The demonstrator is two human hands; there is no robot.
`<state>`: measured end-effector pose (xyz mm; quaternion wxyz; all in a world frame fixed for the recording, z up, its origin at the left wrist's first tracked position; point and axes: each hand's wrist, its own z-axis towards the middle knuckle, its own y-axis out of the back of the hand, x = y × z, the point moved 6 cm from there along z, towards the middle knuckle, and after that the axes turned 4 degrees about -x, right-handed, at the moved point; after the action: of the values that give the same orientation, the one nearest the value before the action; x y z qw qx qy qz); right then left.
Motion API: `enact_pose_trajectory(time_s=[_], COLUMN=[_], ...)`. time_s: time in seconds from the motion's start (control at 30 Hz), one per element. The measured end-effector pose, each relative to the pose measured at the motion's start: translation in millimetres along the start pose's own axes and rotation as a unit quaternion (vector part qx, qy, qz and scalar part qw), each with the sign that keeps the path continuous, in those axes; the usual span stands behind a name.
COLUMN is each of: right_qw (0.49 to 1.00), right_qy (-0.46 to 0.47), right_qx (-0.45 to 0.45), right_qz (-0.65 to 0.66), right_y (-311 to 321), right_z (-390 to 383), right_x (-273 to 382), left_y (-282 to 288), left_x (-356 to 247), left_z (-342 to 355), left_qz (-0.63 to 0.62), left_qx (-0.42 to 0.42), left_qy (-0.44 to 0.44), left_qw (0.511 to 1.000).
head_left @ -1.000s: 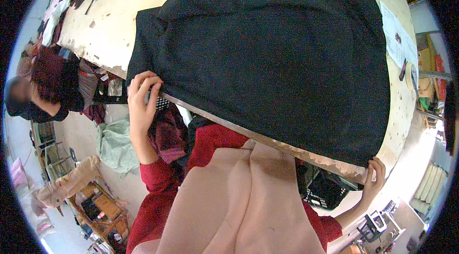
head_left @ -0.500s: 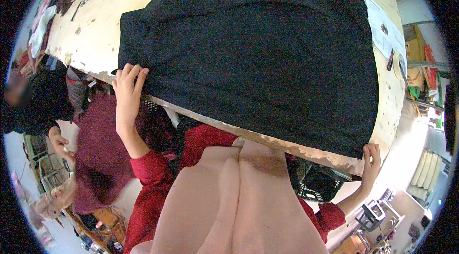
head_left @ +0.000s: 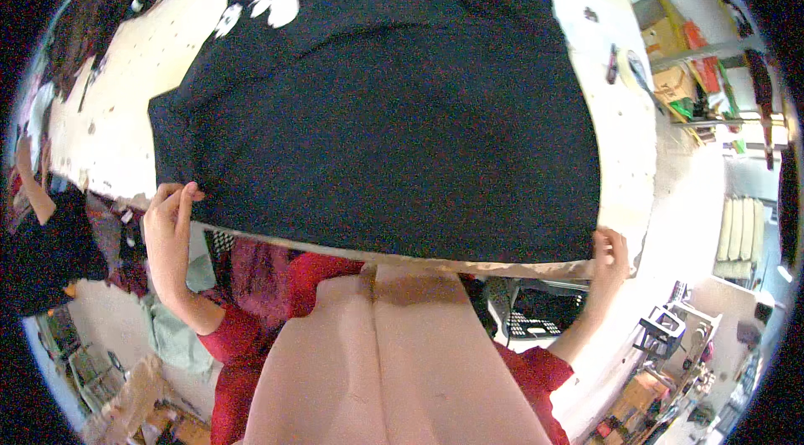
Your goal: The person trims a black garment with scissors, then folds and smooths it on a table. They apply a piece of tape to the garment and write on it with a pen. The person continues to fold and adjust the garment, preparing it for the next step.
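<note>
A black garment (head_left: pixel 394 135) lies spread flat on a pale worktable, its lower edge running along the table's near edge. White flower shapes (head_left: pixel 276 5) show on its far left part. My left hand (head_left: pixel 170 219) is closed at the garment's near left corner, thumb and fingers pinching the cloth. At the near right corner my right hand (head_left: pixel 610 254) has its fingers curled over the garment's edge, closed on the cloth. Between the two hands the fabric looks fairly smooth, with a few soft folds toward the left.
A roll of tape (head_left: pixel 634 68) and a small dark red tool (head_left: pixel 612 65) lie on the table (head_left: pixel 624 152) at right. Below the table edge is a black plastic crate (head_left: pixel 536 324). Dark cloth is heaped at far left, near another person's arm (head_left: pixel 35 190). Shelving stands beyond the right side.
My view has turned, so the garment and both hands sit further left in it, and more of the white flowers shows. The maroon cloth hanging at left has moved mostly away. Both hands stay at the corners.
</note>
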<state>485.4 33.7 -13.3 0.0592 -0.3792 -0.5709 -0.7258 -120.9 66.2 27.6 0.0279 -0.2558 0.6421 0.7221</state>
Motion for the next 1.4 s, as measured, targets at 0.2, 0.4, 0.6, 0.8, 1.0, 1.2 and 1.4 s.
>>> enact_pose_trajectory(time_s=[0.2, 0.4, 0.6, 0.8, 1.0, 1.2, 1.4], right_qw=[0.977, 0.99, 0.924, 0.906, 0.88, 0.868, 0.918], right_qy=[0.107, 0.121, 0.336, 0.321, 0.182, 0.031, 0.016], right_qx=[-0.086, -0.058, 0.012, -0.188, -0.098, 0.038, 0.12], right_qz=[-0.165, 0.038, 0.182, 0.202, 0.428, 0.494, 0.377], right_y=[-23.9, -9.3, 30.6, 80.6, 65.6, 6.4, -34.4], right_z=[-16.0, -29.6, -66.3, -51.9, -2.4, 13.0, 12.9], right_x=[24.8, 106.9, 135.1, 95.4, 42.2, 80.3, 133.6], left_y=[-46.6, -137.7, -203.0, -121.1, 16.0, 31.3, 7.7], left_x=[-175.2, -364.4, -418.1, -336.2, -182.0, -9.6, -182.4], left_z=[21.8, 22.7, 86.5, 213.3, 218.0, 191.5, 118.5], left_qz=[-0.039, -0.185, 0.125, 0.187, -0.102, -0.099, -0.01], left_qx=[0.106, 0.005, 0.093, -0.05, 0.11, 0.184, -0.04], left_qy=[-0.352, -0.643, -0.722, -0.664, -0.429, -0.11, -0.335], left_qw=[0.929, 0.743, 0.674, 0.722, 0.891, 0.972, 0.941])
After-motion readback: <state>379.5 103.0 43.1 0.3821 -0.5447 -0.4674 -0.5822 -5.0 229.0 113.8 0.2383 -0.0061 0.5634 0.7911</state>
